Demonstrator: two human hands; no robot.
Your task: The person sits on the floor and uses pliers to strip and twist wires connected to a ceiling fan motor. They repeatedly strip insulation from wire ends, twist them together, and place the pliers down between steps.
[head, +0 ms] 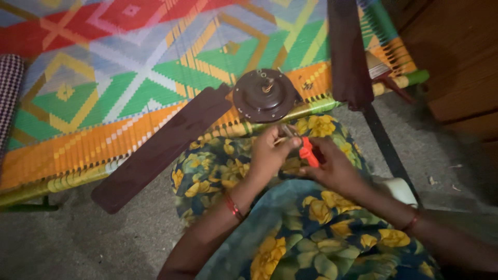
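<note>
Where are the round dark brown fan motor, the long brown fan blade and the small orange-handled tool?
Round dark brown fan motor point(264, 95): head view, top of housing.
Long brown fan blade point(161, 150): head view, middle of blade.
Small orange-handled tool point(308, 153): head view, orange handle between both hands.

The fan motor housing point(264, 96) is showing glossy dark metal, the fan blade point(161, 150) looking smooth and matt; the woven cot surface point(104, 78) is appearing ribbed plastic, the floor point(78, 238) rough.
</note>
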